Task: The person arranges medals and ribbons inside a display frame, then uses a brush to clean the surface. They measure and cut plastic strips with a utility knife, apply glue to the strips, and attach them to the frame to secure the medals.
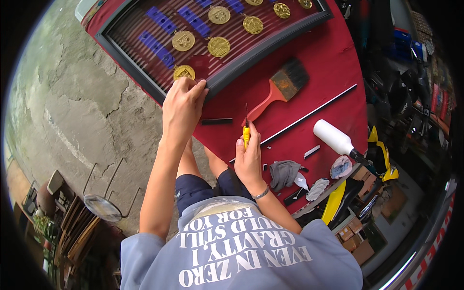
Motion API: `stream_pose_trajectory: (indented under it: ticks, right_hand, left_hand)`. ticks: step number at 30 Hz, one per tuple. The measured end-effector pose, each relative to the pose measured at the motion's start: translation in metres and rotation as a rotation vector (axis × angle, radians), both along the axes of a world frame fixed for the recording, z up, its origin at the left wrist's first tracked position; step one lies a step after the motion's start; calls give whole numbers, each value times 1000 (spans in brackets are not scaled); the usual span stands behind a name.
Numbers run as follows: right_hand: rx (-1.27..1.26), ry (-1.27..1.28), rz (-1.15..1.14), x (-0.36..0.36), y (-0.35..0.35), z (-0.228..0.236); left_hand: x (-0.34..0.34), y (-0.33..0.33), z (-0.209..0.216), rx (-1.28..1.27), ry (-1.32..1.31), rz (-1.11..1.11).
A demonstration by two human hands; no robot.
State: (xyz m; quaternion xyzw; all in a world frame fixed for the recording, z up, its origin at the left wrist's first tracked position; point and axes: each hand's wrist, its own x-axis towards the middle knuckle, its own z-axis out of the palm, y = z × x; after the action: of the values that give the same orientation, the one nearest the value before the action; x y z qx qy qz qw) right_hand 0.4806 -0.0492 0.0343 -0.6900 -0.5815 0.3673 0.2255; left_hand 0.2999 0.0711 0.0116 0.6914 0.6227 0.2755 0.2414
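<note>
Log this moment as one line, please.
Left hand: on near edge of frame | Right hand: holding yellow-handled tool | In frame: gold medals | On red surface: brush, gray rag

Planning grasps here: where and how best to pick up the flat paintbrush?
Probably mid-handle, from above and the near side: the paintbrush lies flat, slim red handle angled toward the person, bristles away. Avoid the tip, beside the yellow-handled tool.

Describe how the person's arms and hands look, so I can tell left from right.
Both are ungloved. The right hand has a slim, silvery band at its wrist; the left hand shows none. The forearms are uncovered below short, loose, grey-blue sleeves, part of a shirt with white lettering across it. No cables show on either arm.
</note>
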Motion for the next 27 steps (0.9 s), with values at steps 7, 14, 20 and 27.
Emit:
stream_pose_trajectory:
  ticks: [7,14,20,27]
  right_hand:
    - [7,33,-14,5,-2,-4]
    - [-122,322,-410,30,1,0]
    - [-56,352,-734,68,58,-18]
    - [74,-4,-798,87,33,-27]
  left_hand:
    - [-10,7,5,-55,-33,-50]
    - [-10,14,9,-185,-23,-75]
    - [-16,21,17,-243,-4,-145]
    - [-19,15,47,-360,-237,-107]
